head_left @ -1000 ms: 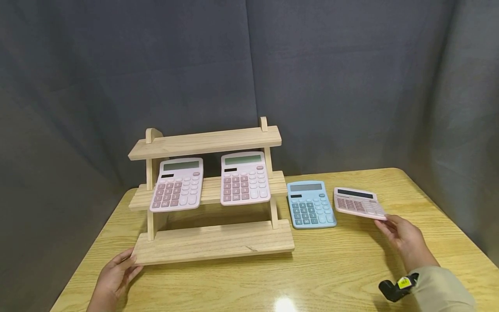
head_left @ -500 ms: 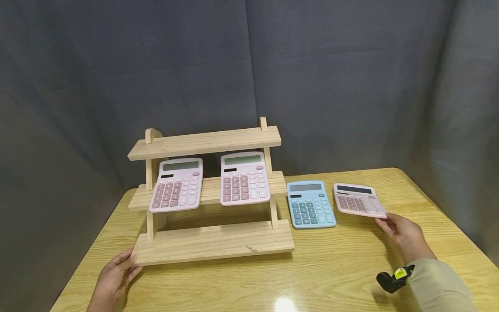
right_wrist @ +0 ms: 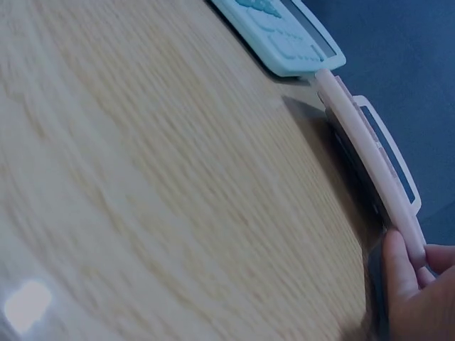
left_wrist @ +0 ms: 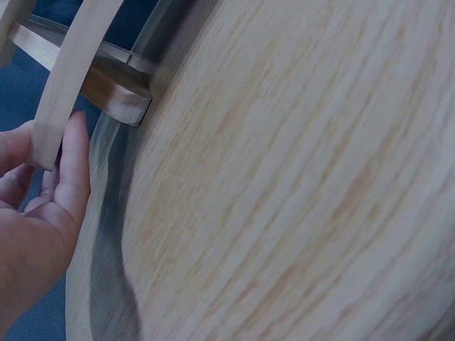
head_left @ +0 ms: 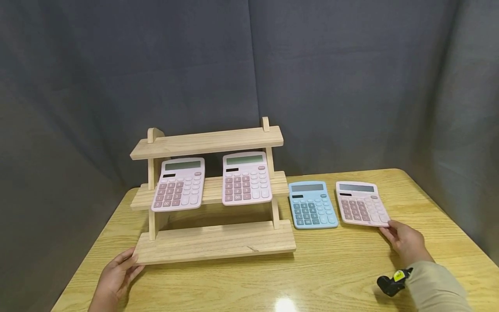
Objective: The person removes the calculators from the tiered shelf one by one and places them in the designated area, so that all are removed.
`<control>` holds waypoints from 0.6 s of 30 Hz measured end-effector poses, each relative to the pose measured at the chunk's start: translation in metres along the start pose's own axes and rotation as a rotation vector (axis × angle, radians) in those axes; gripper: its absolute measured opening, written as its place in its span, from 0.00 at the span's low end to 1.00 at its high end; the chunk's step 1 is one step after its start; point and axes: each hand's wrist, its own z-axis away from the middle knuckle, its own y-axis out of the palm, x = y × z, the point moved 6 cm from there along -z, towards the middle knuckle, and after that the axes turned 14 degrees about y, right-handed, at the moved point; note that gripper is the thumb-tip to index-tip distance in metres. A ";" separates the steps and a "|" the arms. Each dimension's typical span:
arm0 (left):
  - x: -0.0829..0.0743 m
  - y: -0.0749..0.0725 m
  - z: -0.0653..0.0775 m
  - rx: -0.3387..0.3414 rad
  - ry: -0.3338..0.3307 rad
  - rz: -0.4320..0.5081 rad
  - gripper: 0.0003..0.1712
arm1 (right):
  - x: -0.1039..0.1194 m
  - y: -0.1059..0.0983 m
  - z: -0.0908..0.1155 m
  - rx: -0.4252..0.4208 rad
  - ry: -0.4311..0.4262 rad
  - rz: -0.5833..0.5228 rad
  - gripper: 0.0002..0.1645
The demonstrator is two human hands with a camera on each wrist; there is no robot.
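My right hand [head_left: 407,242] pinches the near right corner of a pink calculator [head_left: 361,203] at the right of the table. In the right wrist view that calculator [right_wrist: 373,156] is held with its near edge raised over the wood. A blue calculator [head_left: 313,205] lies flat just left of it. At the left, my left hand [head_left: 116,275] grips the near left corner of a three-tier wooden shelf [head_left: 218,240], thumb above and fingers below the board, as the left wrist view also shows. Two more pink calculators, one at left [head_left: 179,184] and one at right [head_left: 247,178], lean on the middle tier.
The wooden table [head_left: 331,277] has a dark grey curtain [head_left: 331,86] behind it and at both sides. A black wrist device [head_left: 393,282] with a yellow label sits by the right sleeve [head_left: 438,286].
The pink calculator in my right hand has tilted, so its face now shows more fully, and its near edge has come lower. My left hand and the shelf keep their place.
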 end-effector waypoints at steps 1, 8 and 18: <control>0.000 0.000 0.000 -0.003 -0.002 0.005 0.12 | 0.000 -0.001 0.000 -0.007 -0.007 0.009 0.36; -0.003 0.001 0.001 0.002 -0.007 0.037 0.11 | 0.002 0.000 0.007 -0.088 -0.062 0.088 0.27; -0.002 0.001 0.001 0.018 -0.002 -0.024 0.22 | 0.005 0.003 0.022 -0.227 -0.174 0.162 0.11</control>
